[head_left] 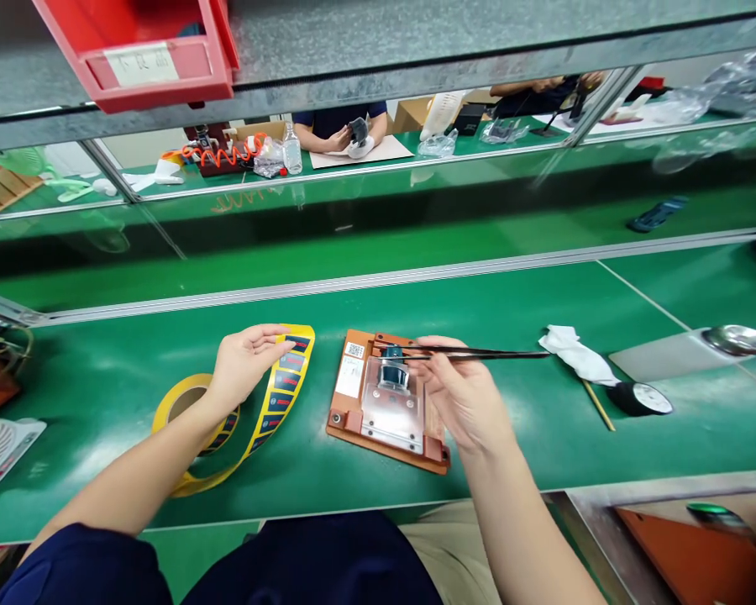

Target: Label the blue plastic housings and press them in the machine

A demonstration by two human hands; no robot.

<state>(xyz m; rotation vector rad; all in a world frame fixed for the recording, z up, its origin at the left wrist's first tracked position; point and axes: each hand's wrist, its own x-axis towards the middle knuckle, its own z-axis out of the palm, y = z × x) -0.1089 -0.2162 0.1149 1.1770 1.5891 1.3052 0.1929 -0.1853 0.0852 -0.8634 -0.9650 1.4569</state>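
My left hand pinches the upper end of a yellow strip bearing dark labels. That strip runs down to a yellow roll lying on the green table under my left forearm. In my right hand are black tweezers, held level, their tips pointing left over a brown fixture. A clear plate covers the fixture's middle, and a small dark part sits at its upper side, beneath the tweezer tips. Whether the tips touch the part cannot be made out.
To the right lie a white cloth, a wooden stick, a black round gauge and a grey bottle. A white fan stands at far left. A red bin hangs overhead. People work beyond the rail.
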